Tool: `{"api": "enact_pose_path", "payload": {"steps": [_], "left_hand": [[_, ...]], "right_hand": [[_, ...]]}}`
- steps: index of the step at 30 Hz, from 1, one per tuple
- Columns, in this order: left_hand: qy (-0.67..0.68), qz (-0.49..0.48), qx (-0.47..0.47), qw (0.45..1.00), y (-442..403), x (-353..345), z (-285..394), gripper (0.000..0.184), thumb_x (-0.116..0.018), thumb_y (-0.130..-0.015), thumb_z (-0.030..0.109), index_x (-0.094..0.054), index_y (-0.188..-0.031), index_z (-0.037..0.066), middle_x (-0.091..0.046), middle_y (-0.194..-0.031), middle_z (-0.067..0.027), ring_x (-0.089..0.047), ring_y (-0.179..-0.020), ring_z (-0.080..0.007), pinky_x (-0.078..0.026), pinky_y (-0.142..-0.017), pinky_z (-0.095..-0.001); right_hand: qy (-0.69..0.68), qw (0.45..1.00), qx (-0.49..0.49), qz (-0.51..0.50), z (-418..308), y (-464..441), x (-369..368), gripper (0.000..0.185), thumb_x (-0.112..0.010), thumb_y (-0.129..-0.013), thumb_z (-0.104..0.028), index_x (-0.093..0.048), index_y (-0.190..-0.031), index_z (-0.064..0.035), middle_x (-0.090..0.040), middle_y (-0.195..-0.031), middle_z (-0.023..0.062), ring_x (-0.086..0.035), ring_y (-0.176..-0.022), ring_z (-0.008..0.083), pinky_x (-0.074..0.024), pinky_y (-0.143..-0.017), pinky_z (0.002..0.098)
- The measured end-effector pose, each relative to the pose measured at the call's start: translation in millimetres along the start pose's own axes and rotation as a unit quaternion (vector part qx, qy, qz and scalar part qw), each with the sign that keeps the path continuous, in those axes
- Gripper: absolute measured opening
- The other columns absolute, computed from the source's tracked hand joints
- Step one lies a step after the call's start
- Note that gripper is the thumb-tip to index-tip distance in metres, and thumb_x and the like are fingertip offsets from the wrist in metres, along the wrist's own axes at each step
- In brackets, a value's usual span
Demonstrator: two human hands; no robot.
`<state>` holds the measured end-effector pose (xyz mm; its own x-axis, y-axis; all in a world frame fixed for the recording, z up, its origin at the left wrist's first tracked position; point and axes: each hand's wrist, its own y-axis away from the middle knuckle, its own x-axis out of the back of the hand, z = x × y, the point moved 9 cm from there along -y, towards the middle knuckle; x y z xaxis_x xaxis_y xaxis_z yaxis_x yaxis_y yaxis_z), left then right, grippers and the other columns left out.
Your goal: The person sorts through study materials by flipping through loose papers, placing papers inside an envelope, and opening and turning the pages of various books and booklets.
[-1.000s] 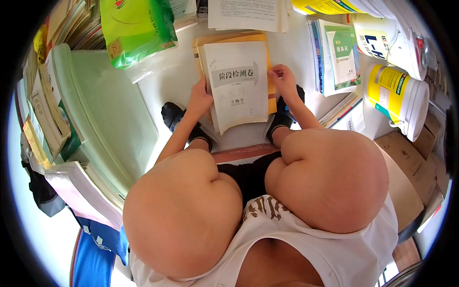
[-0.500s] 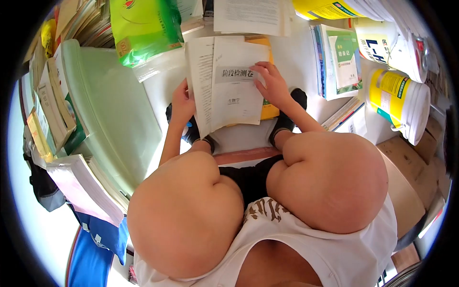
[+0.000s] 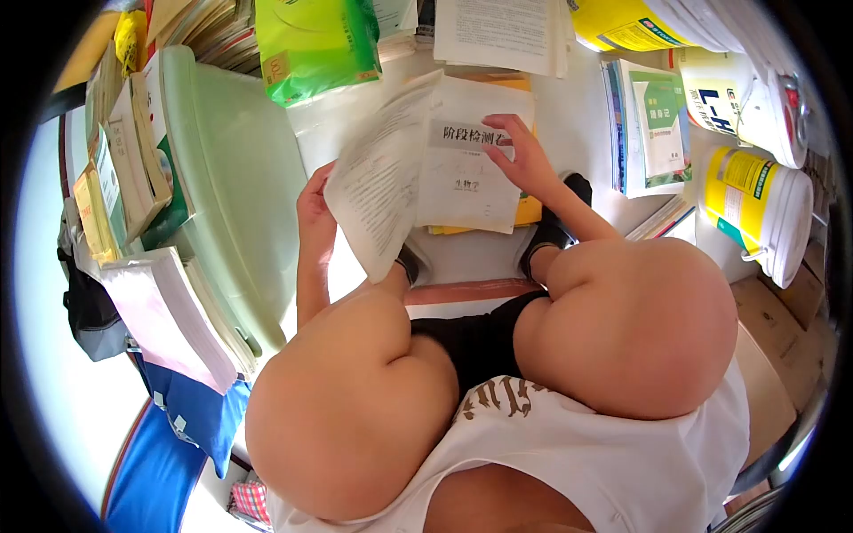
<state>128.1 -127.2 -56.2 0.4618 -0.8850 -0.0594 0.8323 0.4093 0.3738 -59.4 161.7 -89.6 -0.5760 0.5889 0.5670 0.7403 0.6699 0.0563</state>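
Observation:
A printed test paper [image 3: 475,160] with a bold Chinese title on its front page lies open above an orange-yellow item [image 3: 530,211] between my feet. My left hand [image 3: 317,209] grips the outer edge of its left-hand page [image 3: 378,169], which is raised and tilted; some of the fingers are hidden behind the sheet. Over the right part of the titled page is my right hand [image 3: 524,160], its fingers apart and slightly bent, with nothing in it. Whether its fingertips touch the paper I cannot tell.
More printed sheets [image 3: 498,31] lie beyond. A green plastic package [image 3: 315,44] and a pale green bin [image 3: 235,178] stand left, beside stacked books [image 3: 169,306]. On the right are a book stack [image 3: 653,124], white-and-yellow buckets [image 3: 751,200] and a cardboard box [image 3: 769,373].
My left hand has lifted the left-hand page and swung it outward to the left, tilting it. My right hand stays over the titled page. The whole view has shifted slightly.

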Motion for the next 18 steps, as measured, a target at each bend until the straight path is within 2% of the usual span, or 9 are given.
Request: {"api": "enact_pose_path", "payload": {"steps": [2,6,8,9,11,12,14,15,18], "left_hand": [[0.018,0.009,-0.01,1.0,9,8,3,0.038,-0.065,-0.094,-0.003,-0.061,-0.132,-0.002,-0.071,-0.116,-0.0067,-0.066,-0.101,-0.0124,-0.053,-0.088,-0.0258],[0.068,0.011,-0.043,0.997,28,32,-1,0.035,-0.065,-0.093,-0.004,-0.063,-0.128,-0.002,-0.071,-0.118,-0.0082,-0.067,-0.101,-0.013,-0.053,-0.087,-0.0247],[0.101,0.035,-0.044,0.993,37,20,19,0.034,-0.066,-0.093,-0.004,-0.063,-0.126,-0.002,-0.071,-0.117,-0.0087,-0.067,-0.101,-0.0136,-0.053,-0.088,-0.0264],[0.135,0.057,-0.04,0.988,41,16,25,0.033,-0.067,-0.092,-0.004,-0.063,-0.125,-0.002,-0.072,-0.116,-0.0092,-0.067,-0.102,-0.0141,-0.054,-0.09,-0.0281],[0.077,0.059,-0.021,0.995,38,18,14,0.033,-0.067,-0.092,-0.003,-0.062,-0.125,-0.003,-0.072,-0.116,-0.0096,-0.067,-0.102,-0.0146,-0.054,-0.091,-0.0293],[0.017,0.06,0.001,0.998,35,18,10,0.033,-0.067,-0.092,-0.003,-0.062,-0.125,-0.004,-0.072,-0.116,-0.0101,-0.067,-0.103,-0.0151,-0.054,-0.092,-0.0305],[-0.028,0.04,0.001,0.999,33,9,9,0.033,-0.066,-0.092,-0.002,-0.061,-0.125,-0.004,-0.072,-0.116,-0.0105,-0.067,-0.104,-0.0154,-0.054,-0.092,-0.031],[-0.073,0.017,0.002,0.997,30,0,8,0.033,-0.066,-0.093,-0.001,-0.06,-0.126,-0.005,-0.072,-0.116,-0.0108,-0.067,-0.104,-0.0156,-0.053,-0.093,-0.0316],[-0.045,-0.028,0.019,0.998,23,-22,-7,0.032,-0.064,-0.095,0.003,-0.06,-0.125,-0.005,-0.072,-0.113,-0.0104,-0.067,-0.101,-0.0146,-0.054,-0.089,-0.0293]], "right_hand": [[-0.183,0.981,-0.04,-0.059,-2,-10,-16,0.047,-0.069,-0.097,-0.018,-0.051,-0.138,-0.0072,-0.053,-0.141,0.0117,-0.054,-0.13,0.0278,-0.0501,-0.104,0.0417],[-0.221,0.97,-0.014,-0.1,-32,-40,-41,0.059,-0.071,-0.096,-0.028,-0.045,-0.144,-0.0049,-0.049,-0.148,0.0155,-0.051,-0.134,0.0271,-0.0498,-0.103,0.0438],[-0.279,0.954,-0.039,-0.103,-39,-52,-59,0.057,-0.07,-0.097,-0.03,-0.048,-0.143,-0.0045,-0.058,-0.14,0.0147,-0.059,-0.124,0.023,-0.0518,-0.098,0.0368],[-0.278,0.954,-0.036,-0.103,-49,-56,-57,0.057,-0.07,-0.097,-0.03,-0.048,-0.143,-0.0045,-0.058,-0.14,0.0147,-0.059,-0.124,0.023,-0.0518,-0.098,0.0368],[-0.417,0.882,-0.108,-0.194,-68,-58,-67,0.049,-0.067,-0.099,-0.03,-0.055,-0.139,-0.0045,-0.069,-0.119,0.0093,-0.065,-0.107,0.0165,-0.0517,-0.093,0.0309],[-0.415,0.882,-0.105,-0.196,-69,-59,-69,0.049,-0.067,-0.099,-0.03,-0.055,-0.139,-0.0045,-0.069,-0.119,0.0093,-0.065,-0.107,0.0165,-0.0517,-0.093,0.0309],[-0.363,0.904,-0.165,-0.152,-45,-54,-69,0.042,-0.064,-0.101,-0.03,-0.06,-0.134,-0.0045,-0.072,-0.102,0.0034,-0.065,-0.093,0.0111,-0.0519,-0.088,0.0291],[-0.361,0.905,-0.166,-0.15,-39,-50,-67,0.042,-0.064,-0.101,-0.03,-0.06,-0.134,-0.0045,-0.072,-0.102,0.0034,-0.065,-0.093,0.0111,-0.0519,-0.088,0.0291],[-0.333,0.918,-0.176,-0.122,-4,-31,-54,0.043,-0.063,-0.101,-0.031,-0.059,-0.133,-0.0027,-0.071,-0.1,0.0066,-0.065,-0.088,0.0148,-0.0526,-0.085,0.0312]]}}
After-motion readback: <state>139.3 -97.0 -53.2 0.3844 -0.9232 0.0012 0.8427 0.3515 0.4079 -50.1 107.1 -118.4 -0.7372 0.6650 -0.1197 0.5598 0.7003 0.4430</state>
